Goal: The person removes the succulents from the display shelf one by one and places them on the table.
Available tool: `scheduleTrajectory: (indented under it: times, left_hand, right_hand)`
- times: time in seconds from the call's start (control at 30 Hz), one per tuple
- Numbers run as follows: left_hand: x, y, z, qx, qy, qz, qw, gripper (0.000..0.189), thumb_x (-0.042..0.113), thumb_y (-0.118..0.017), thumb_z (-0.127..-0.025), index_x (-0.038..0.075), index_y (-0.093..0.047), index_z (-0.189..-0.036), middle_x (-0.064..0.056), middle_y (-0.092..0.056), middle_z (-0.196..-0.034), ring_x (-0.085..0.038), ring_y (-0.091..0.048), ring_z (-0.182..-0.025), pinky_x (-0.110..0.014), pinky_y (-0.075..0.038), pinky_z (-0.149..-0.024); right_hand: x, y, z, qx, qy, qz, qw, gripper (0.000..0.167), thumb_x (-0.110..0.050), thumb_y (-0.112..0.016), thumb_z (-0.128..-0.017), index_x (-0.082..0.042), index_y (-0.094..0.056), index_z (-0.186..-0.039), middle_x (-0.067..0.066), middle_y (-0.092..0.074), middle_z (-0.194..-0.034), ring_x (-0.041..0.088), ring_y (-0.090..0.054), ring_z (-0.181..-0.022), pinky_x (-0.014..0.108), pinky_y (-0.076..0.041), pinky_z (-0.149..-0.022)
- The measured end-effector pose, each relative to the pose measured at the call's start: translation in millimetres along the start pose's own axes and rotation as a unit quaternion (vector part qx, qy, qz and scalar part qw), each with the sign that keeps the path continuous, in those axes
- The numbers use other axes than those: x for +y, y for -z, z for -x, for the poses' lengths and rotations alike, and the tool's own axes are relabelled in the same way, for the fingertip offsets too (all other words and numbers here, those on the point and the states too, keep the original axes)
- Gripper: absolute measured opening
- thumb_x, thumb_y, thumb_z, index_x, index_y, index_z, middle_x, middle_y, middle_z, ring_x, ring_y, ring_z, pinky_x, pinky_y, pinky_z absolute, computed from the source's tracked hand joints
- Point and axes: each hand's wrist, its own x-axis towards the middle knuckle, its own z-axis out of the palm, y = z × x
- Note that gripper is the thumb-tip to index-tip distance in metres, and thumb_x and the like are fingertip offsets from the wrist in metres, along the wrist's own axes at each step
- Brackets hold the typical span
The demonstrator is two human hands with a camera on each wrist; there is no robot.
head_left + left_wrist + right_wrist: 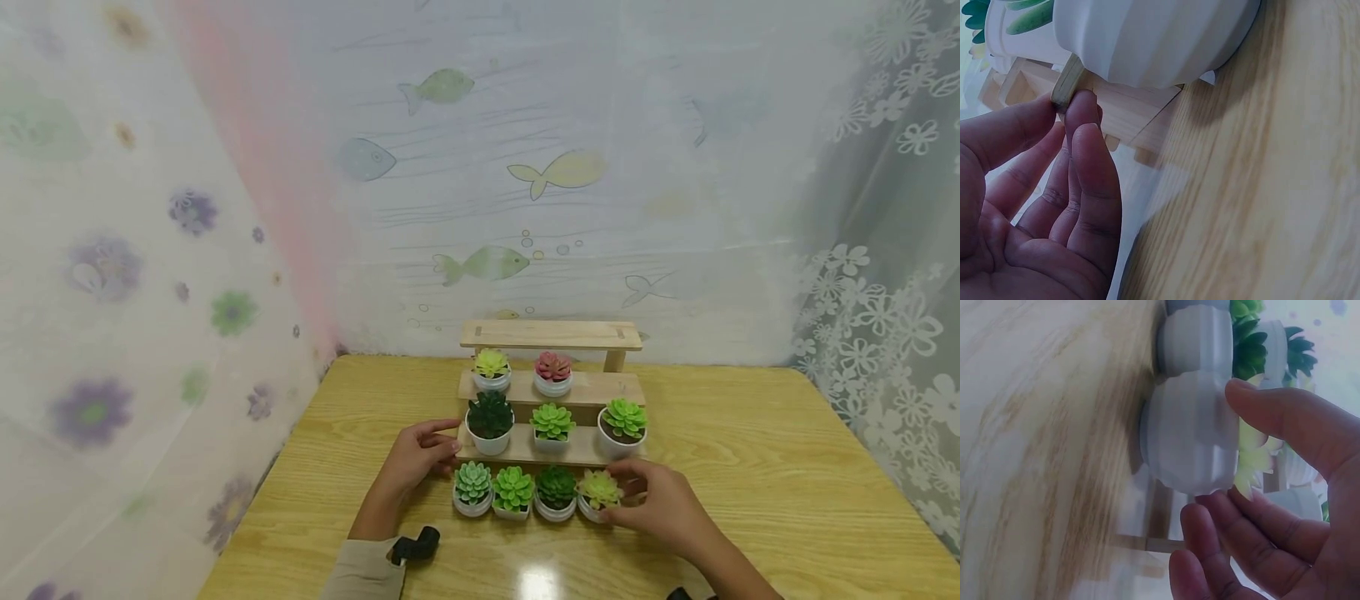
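A tiered wooden plant stand (551,335) stands on the table, with small potted succulents on its lower two steps. My left hand (417,454) is at the left end of the bottom step; in the left wrist view thumb and forefinger pinch the board's corner (1067,80). In front of the stand several potted succulents form a row. At its right end is a yellow-green succulent (599,488) in a white ribbed pot (1191,434). My right hand (660,504) holds this pot, thumb at the rim and fingertips against its far side.
The middle step holds a yellow succulent (492,364) and a red one (553,367). On the bottom step are a dark green succulent (490,415), a bright green one (552,422) and another in a round pot (622,419). Patterned curtains (480,167) hang behind the wooden table (750,450).
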Motion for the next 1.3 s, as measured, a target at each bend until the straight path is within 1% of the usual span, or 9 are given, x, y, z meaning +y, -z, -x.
scheduleTrajectory:
  times: [0.07, 0.27, 0.47, 0.6, 0.73, 0.9, 1.07, 1.17, 1.3]
  left_hand:
    - [-0.1, 0.1, 0.0, 0.000, -0.001, -0.001, 1.0000, 0.047, 0.010, -0.074, -0.096, 0.004, -0.063, -0.141, -0.012, -0.078, -0.105, -0.019, -0.076, -0.080, -0.034, -0.063, -0.069]
    - [-0.6, 0.5, -0.2, 0.000, -0.002, -0.002, 1.0000, 0.047, 0.010, -0.075, -0.096, 0.003, -0.063, -0.141, -0.011, -0.078, -0.104, -0.019, -0.076, -0.079, -0.034, -0.063, -0.069]
    - [0.0, 0.5, 0.7, -0.001, -0.004, -0.005, 1.0000, 0.047, 0.010, -0.074, -0.096, 0.004, -0.063, -0.141, -0.013, -0.077, -0.105, -0.019, -0.075, -0.079, -0.035, -0.063, -0.068]
    - [0.5, 0.1, 0.6, 0.000, -0.004, -0.005, 1.0000, 0.046, 0.009, -0.074, -0.096, 0.004, -0.064, -0.141, -0.013, -0.078, -0.105, -0.018, -0.075, -0.079, -0.035, -0.063, -0.068]
    - [0.6, -0.3, 0.5, 0.001, -0.001, -0.005, 1.0000, 0.046, 0.009, -0.074, -0.096, 0.004, -0.064, -0.140, -0.012, -0.078, -0.104, -0.018, -0.075, -0.078, -0.034, -0.063, -0.069]
    - [0.8, 0.0, 0.4, -0.001, -0.003, -0.002, 1.0000, 0.046, 0.009, -0.074, -0.096, 0.003, -0.063, -0.141, -0.011, -0.078, -0.104, -0.018, -0.075, -0.079, -0.034, -0.063, -0.069]
    - [-0.2, 0.4, 0.3, -0.003, -0.002, 0.001, 1.0000, 0.046, 0.009, -0.074, -0.096, 0.003, -0.063, -0.141, -0.012, -0.078, -0.105, -0.018, -0.076, -0.079, -0.034, -0.063, -0.069]
    - [-0.7, 0.5, 0.3, -0.004, -0.003, 0.000, 1.0000, 0.047, 0.009, -0.074, -0.096, 0.003, -0.063, -0.141, -0.012, -0.077, -0.105, -0.018, -0.076, -0.079, -0.034, -0.063, -0.069]
    - [-0.4, 0.4, 0.3, -0.005, -0.005, 0.000, 1.0000, 0.047, 0.009, -0.074, -0.097, 0.003, -0.062, -0.142, -0.012, -0.078, -0.105, -0.018, -0.076, -0.079, -0.034, -0.063, -0.069]
  right_hand:
    - [-0.7, 0.2, 0.1, 0.002, 0.003, 0.002, 1.0000, 0.064, -0.036, -0.098, -0.069, -0.011, -0.073, -0.122, 0.000, -0.074, -0.109, 0.017, -0.071, -0.094, 0.033, -0.059, -0.074]
    - [-6.7, 4.2, 2.2, 0.019, 0.010, 0.024, 0.9995, 0.060, -0.040, -0.097, -0.068, -0.018, -0.074, -0.119, -0.003, -0.074, -0.110, 0.017, -0.070, -0.097, 0.033, -0.058, -0.074]
    - [-15.2, 10.8, 5.5, 0.038, 0.040, 0.035, 0.9978, 0.057, -0.038, -0.096, -0.071, -0.018, -0.073, -0.119, -0.005, -0.075, -0.110, 0.014, -0.069, -0.097, 0.034, -0.059, -0.079]
    - [-22.3, 15.3, 8.9, 0.045, 0.057, 0.044, 0.9963, 0.051, -0.037, -0.094, -0.075, -0.020, -0.073, -0.118, -0.006, -0.075, -0.109, 0.013, -0.069, -0.096, 0.037, -0.059, -0.081]
    - [-31.6, 20.4, 10.5, 0.054, 0.080, 0.050, 0.9941, 0.046, -0.037, -0.091, -0.079, -0.022, -0.073, -0.118, -0.007, -0.075, -0.110, 0.016, -0.070, -0.095, 0.041, -0.060, -0.083]
    - [-44.4, 26.1, 8.2, 0.072, 0.116, 0.072, 0.9880, 0.043, -0.033, -0.090, -0.082, -0.021, -0.073, -0.119, -0.006, -0.074, -0.113, 0.015, -0.072, -0.092, 0.036, -0.061, -0.079]
    - [-56.3, 30.5, 2.9, 0.108, 0.162, 0.089, 0.9768, 0.043, -0.027, -0.091, -0.081, -0.018, -0.074, -0.119, -0.004, -0.076, -0.111, 0.011, -0.071, -0.087, 0.027, -0.059, -0.070]
    - [-61.3, 32.3, -0.9, 0.127, 0.180, 0.086, 0.9716, 0.043, -0.027, -0.091, -0.080, -0.019, -0.074, -0.119, -0.003, -0.076, -0.110, 0.011, -0.072, -0.087, 0.027, -0.059, -0.068]
    - [-66.0, 34.4, -6.3, 0.142, 0.190, 0.075, 0.9686, 0.044, -0.029, -0.091, -0.081, -0.021, -0.072, -0.120, -0.002, -0.076, -0.110, 0.014, -0.073, -0.088, 0.028, -0.060, -0.069]
